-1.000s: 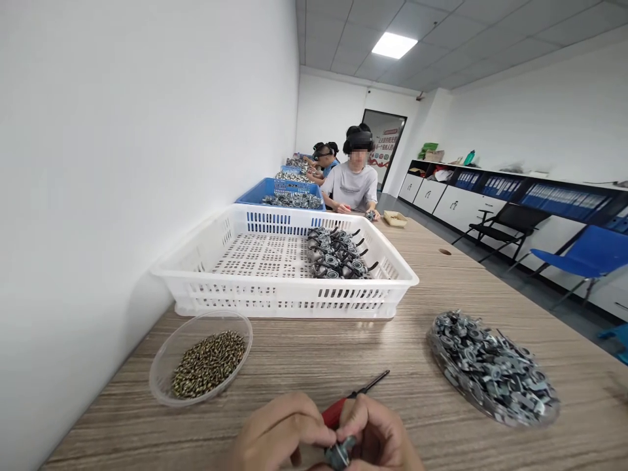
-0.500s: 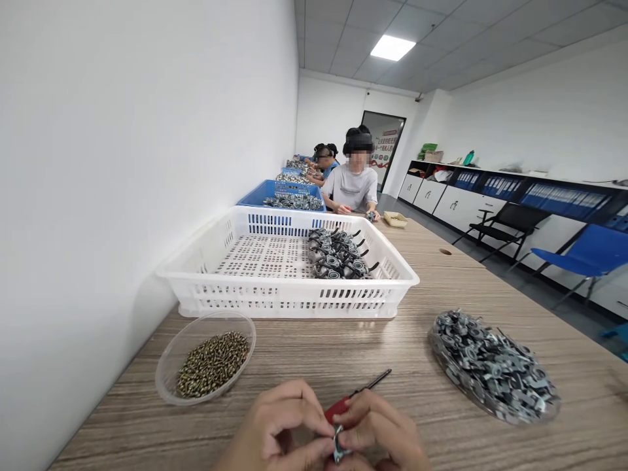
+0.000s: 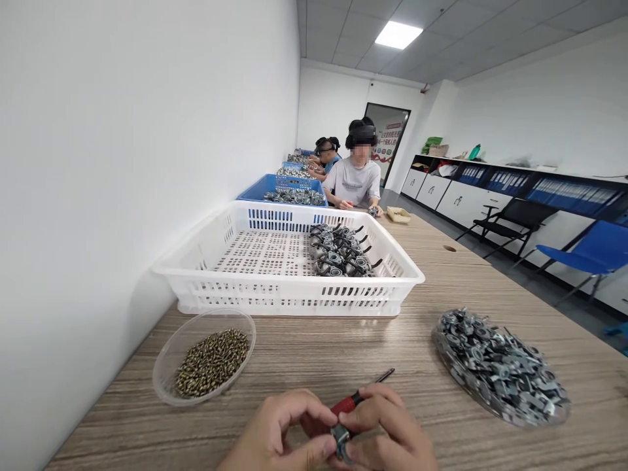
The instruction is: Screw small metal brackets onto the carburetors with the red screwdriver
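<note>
The left hand (image 3: 289,428) and right hand (image 3: 390,428) both pinched a small metal part (image 3: 340,433) between them; a light, even hold seemed best for steadying it. A red-handled tool (image 3: 346,404) lay just beyond, brassy screws (image 3: 213,363) farther leftward.

L hand (image 3: 289,428) & R hand (image 3: 387,425) are holding sm. metal part (image 3: 339,434); red-handled tool (image 3: 347,404) is lying just beyond, clear bowl (image 3: 169,366) is sitting L, nr. white crate (image 3: 298,289).
</note>
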Demonstrator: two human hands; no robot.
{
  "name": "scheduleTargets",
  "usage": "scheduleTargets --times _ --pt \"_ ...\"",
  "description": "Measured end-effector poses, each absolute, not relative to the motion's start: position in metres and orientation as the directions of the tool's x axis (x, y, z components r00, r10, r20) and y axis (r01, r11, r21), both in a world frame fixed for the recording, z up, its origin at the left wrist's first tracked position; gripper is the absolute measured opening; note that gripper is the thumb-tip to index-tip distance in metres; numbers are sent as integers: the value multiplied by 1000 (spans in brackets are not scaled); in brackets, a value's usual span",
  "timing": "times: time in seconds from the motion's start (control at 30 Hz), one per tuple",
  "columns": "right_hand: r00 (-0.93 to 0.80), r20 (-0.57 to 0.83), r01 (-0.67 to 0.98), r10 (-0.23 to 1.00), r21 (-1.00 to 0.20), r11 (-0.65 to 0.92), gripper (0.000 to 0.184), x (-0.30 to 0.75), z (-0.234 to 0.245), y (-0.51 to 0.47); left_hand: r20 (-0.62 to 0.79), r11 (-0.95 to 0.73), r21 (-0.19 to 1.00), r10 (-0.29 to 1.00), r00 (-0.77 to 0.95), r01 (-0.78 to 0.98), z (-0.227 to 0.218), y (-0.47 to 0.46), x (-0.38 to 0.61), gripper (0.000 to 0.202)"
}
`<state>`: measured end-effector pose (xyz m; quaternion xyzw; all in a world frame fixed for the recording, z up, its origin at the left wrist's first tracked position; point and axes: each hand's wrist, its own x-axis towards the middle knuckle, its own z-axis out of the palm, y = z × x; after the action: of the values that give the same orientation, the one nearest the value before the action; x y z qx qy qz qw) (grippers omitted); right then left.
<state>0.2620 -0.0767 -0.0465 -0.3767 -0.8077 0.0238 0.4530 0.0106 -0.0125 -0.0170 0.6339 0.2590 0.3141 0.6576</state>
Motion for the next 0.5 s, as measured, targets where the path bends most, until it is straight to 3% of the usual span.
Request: scheduleTargets --times 0.17,0.5 --pt "-266 747 575 609 -384 722 23 266 -34 -75 -58 157 984 727 684 -83 -17 -14 9 44" --pt "-296 731 498 615 -432 752 27 249 -17 -60 -129 223 973 713 689 -49 -37 -2 13 59"
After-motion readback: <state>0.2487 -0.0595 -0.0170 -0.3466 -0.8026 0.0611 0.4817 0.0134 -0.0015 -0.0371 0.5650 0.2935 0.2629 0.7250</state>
